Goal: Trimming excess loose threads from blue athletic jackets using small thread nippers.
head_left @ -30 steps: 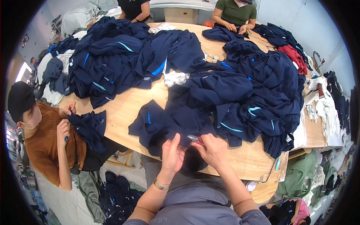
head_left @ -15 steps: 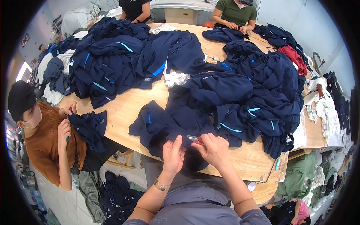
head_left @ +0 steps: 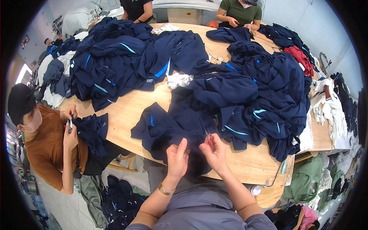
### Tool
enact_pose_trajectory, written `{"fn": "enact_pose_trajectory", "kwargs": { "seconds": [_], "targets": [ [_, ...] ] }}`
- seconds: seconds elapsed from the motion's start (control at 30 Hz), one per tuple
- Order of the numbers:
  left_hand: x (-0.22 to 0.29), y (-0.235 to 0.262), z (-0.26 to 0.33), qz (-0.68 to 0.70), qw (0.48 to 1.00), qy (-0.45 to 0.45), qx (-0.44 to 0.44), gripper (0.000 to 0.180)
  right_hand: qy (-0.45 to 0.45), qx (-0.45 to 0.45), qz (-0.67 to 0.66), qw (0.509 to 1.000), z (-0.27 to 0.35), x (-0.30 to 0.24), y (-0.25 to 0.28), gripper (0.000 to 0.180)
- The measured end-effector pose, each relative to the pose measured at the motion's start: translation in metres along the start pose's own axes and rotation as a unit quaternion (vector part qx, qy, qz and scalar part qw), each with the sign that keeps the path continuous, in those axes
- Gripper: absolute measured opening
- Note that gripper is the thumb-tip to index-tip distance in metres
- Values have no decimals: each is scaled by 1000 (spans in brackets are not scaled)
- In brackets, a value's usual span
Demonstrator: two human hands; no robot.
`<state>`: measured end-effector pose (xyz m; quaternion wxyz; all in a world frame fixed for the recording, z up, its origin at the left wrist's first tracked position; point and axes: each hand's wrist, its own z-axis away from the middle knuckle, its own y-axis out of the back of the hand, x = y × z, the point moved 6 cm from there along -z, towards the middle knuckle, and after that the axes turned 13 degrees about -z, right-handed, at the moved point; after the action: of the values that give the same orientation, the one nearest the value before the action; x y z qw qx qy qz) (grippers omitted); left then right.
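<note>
A dark navy garment (head_left: 168, 128) with blue stripes lies on the near edge of the wooden table (head_left: 253, 163), partly hanging toward my lap. My left hand (head_left: 177, 158) pinches its fabric, thumb and fingers closed on the cloth. My right hand (head_left: 214, 152) is right beside it, holding a small red-handled snipper (head_left: 209, 137) with its tip against the same fabric. The part of the garment under my hands is hidden.
Large heaps of navy garments (head_left: 115, 57) (head_left: 268, 84) cover the table's left and right. A person in an orange top (head_left: 48, 145) at my left handles another navy piece. Two more people sit at the far end. A red garment (head_left: 301, 57), white cloth (head_left: 178, 79), floor piles.
My hands have shifted slightly on the garment, staying close together; the fabric between them is bunched a little differently. The person at left has barely moved.
</note>
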<state>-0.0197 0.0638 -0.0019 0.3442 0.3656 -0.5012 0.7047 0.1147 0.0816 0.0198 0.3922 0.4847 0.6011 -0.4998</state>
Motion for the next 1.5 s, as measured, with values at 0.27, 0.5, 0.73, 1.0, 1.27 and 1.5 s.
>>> {"fn": "enact_pose_trajectory", "kwargs": {
  "seconds": [0.27,0.5,0.73,1.0,1.27,1.5],
  "targets": [
    [-3,4,1,74,996,-15,-38,27,-20,-65,9,998,10,-8,-31,17],
    [8,-4,-4,66,997,24,12,10,-63,-275,-29,959,35,-30,-42,20],
    [4,0,-4,54,998,-16,-27,11,99,-47,210,972,8,-21,-4,27],
    [5,2,-2,26,995,-87,-40,13,236,-79,384,889,7,-29,-9,31],
    [10,2,2,-44,992,-117,-10,15,274,-102,416,861,5,-37,-11,33],
    [9,0,4,-85,989,-124,0,15,268,-107,417,862,4,-34,-13,31]
  ]
}}
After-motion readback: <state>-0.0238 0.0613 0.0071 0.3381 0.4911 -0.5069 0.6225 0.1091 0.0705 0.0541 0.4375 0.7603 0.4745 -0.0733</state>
